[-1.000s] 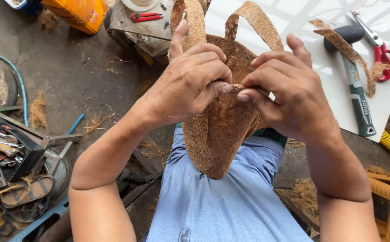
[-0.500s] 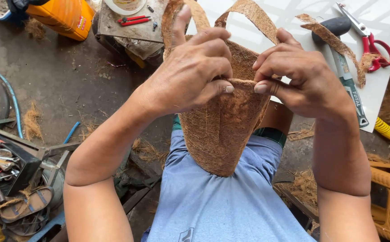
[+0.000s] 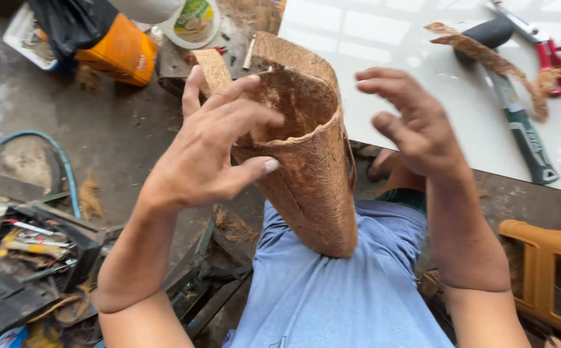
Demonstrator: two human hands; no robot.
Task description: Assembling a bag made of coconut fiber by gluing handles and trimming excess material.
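My left hand (image 3: 213,151) grips the rim of a brown coconut-fibre cone (image 3: 313,174), thumb outside and fingers over the open top. The cone's pointed end rests on my lap, on blue shorts (image 3: 338,296). A fibre strap (image 3: 213,67) rises from the rim behind my fingers. My right hand (image 3: 416,122) hovers just right of the cone with fingers spread, touching nothing.
A white board (image 3: 422,71) lies ahead with a black-handled knife (image 3: 519,122), red-handled scissors (image 3: 554,51) and a fibre strip (image 3: 487,58). An orange container (image 3: 116,51) stands upper left. A blue hose (image 3: 61,167) and a tool tray (image 3: 29,258) lie left. An orange stool (image 3: 545,258) is right.
My right hand has let go of the cone's rim and opened beside it. The cone has turned, its open mouth now facing up, held by the left hand alone.
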